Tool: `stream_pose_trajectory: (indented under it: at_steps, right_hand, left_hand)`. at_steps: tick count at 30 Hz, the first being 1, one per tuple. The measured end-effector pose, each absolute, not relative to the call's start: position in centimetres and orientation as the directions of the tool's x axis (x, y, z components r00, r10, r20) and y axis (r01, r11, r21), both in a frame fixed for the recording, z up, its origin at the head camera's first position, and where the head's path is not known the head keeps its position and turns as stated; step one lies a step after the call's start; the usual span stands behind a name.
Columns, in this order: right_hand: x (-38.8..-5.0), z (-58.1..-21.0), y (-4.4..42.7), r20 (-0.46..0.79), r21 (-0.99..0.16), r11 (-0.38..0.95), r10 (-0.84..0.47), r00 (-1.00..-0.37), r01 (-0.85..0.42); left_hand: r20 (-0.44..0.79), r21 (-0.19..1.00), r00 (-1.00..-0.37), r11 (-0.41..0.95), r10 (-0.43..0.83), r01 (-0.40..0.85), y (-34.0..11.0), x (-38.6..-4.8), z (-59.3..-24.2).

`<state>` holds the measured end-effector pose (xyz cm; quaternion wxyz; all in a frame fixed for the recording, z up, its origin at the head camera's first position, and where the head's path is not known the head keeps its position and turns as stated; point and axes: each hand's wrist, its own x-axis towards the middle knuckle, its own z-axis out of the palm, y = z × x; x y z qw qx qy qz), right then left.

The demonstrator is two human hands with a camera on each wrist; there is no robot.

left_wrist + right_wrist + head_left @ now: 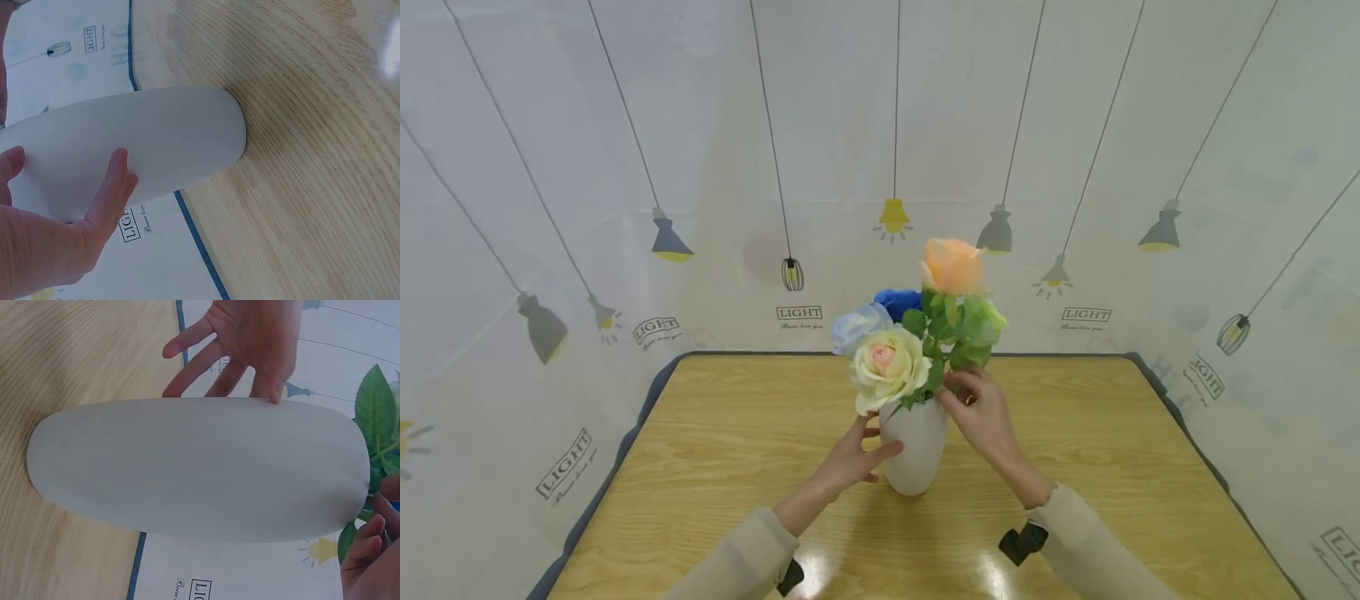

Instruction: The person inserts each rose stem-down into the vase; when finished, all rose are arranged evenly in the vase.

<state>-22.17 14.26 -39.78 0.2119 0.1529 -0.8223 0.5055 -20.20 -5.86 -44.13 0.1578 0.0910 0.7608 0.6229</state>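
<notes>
A white vase (913, 454) stands upright on the table with several artificial flowers in its mouth: a peach rose (955, 268), a green flower (981, 321), a cream rose (891, 367), a pale blue one (859, 327) and a dark blue one (897, 302). My left hand (852, 458) touches the vase's left side, thumb toward the front and fingers spread and mostly straight. At the rim, my right hand (987, 414) pinches a flower stem among green leaves (375, 406); foliage and fingers partly hide the pinched spot. The stems inside the vase are hidden.
The wooden table (737, 433) has a dark blue border along its edges. A pale cloth (835, 125) printed with hanging lamps surrounds the back and sides. Both sleeved wrists carry small black cameras, the right camera (1024, 543) plainly visible.
</notes>
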Motion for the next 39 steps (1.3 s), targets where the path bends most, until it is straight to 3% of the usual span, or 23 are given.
stream_pose_trajectory:
  at_steps: [10, 19, 25, 39]
  right_hand:
    - [-23.0, -36.7, 13.6, 0.526, -0.812, 0.326, 0.045, -0.85, -0.485]
    - [-22.2, -32.1, 11.1, 0.506, -0.816, 0.35, 0.047, -0.861, -0.46]
    - [-22.0, -32.2, 11.3, 0.484, -0.832, 0.345, 0.07, -0.872, -0.434]
    - [-21.7, -34.8, 13.0, 0.448, -0.842, 0.354, 0.039, -0.893, -0.407]
  left_hand:
    - [-0.133, 0.972, -0.933, 0.227, 0.333, -0.058, -5.7, -18.7, -41.3]
    - [-0.137, 0.974, -0.933, 0.217, 0.334, -0.066, -5.8, -19.8, -43.2]
    - [-0.135, 0.972, -0.937, 0.228, 0.322, -0.061, -5.9, -20.4, -44.8]
    - [-0.141, 0.97, -0.934, 0.235, 0.327, -0.064, -5.9, -20.4, -44.9]
